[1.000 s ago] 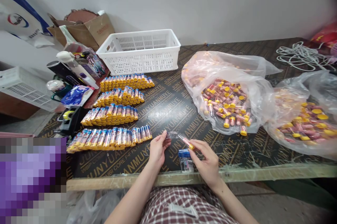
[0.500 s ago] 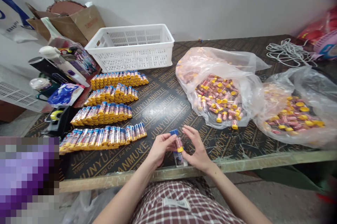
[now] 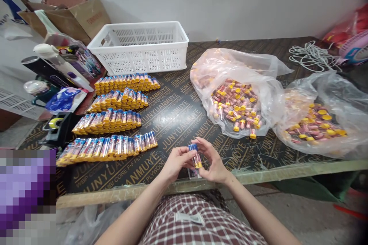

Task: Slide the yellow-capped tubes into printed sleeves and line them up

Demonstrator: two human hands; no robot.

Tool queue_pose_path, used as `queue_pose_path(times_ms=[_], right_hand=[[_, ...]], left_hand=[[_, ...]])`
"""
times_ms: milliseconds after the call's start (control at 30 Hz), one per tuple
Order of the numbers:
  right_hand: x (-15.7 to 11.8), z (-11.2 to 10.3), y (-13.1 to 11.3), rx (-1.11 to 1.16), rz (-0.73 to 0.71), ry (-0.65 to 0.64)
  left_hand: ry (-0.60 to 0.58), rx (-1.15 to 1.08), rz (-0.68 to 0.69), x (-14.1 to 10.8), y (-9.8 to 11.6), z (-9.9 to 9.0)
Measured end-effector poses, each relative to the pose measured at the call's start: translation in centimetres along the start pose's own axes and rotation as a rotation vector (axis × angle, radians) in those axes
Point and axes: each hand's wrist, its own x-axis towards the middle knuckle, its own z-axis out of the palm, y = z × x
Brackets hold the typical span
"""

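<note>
Near the table's front edge, a small clear tube (image 3: 197, 159) with a blue top, a yellow bottom cap and pinkish contents is held upright, slightly tilted. My left hand (image 3: 179, 162) pinches it from the left between thumb and fingers. From the right, my right hand (image 3: 212, 162) curls round it, fingertips by the blue top and thumb at the yellow cap. Beneath the hands, partly hidden, lies a small printed clear packet (image 3: 193, 173). To the left stand several rows of labelled tubes (image 3: 107, 147) with yellow caps and blue tops, stacked on their sides.
Behind the rows stands a white plastic basket (image 3: 140, 55). Two clear bags, a nearer-middle bag (image 3: 207, 84) and a right-hand bag (image 3: 324, 84), hold yellow-capped tubes. A tape dispenser (image 3: 59, 128) sits at the left, and coiled white cord (image 3: 313, 55) lies at the back right.
My right fingers have closed in on the tube, which was held mainly by the left hand before. The view has shifted slightly.
</note>
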Motion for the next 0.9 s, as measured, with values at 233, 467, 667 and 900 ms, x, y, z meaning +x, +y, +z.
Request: queue_pose_path(times_ms=[233,467,667,900], right_hand=[[0.1,0.0,0.0,0.018,-0.01,0.021],[0.1,0.1,0.0,0.043,-0.01,0.023],[1.0,-2.3,0.4,-0.117,0.02,-0.043],[4.6,-10.8,6.5,-0.821,0.223,0.515]], left_hand=[[-0.004,-0.001,0.004,0.0,0.0,0.1],[0.026,0.007,-0.004,0.1,-0.2,0.3],[0.137,0.219,0.13,2.5,-0.2,-0.4],[0.57,1.112,0.328,8.9,-0.4,-1.6]])
